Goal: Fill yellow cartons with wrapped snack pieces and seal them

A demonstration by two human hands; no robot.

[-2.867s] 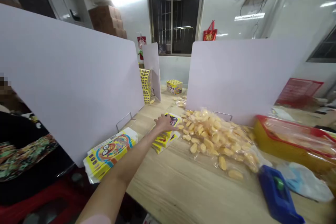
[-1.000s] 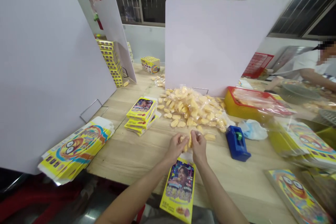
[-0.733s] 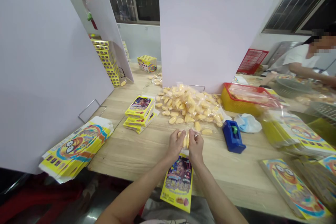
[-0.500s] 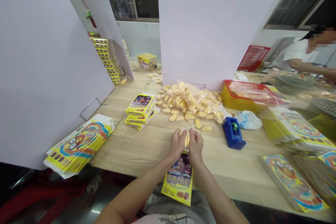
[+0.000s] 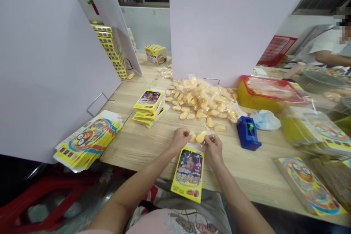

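Between my hands are two yellow oval pieces (image 5: 201,137) in clear plastic wrap, side by side. My left hand (image 5: 181,139) is closed, its fingertips pinching the wrap at the left piece. With closed fingers my right hand (image 5: 214,147) pinches the wrap by the right piece. Just below, a flat yellow box (image 5: 188,173) with a printed front lies over the table's front edge, its top end towards my hands. Beyond my hands is a big heap of the same wrapped yellow pieces (image 5: 200,98), with a few loose ones at its near side.
Left of the heap stands a small stack of yellow boxes (image 5: 149,106); flattened cartons (image 5: 90,139) lie further left. To the right are a blue tape dispenser (image 5: 248,133), a yellow basket with red rim (image 5: 242,93) and more cartons (image 5: 309,186). White partitions (image 5: 219,25) rise behind. Another person sits far right.
My hands have moved apart, and the two wrapped pieces now show side by side between them. The box below shows more of its front. The head view has tilted down.
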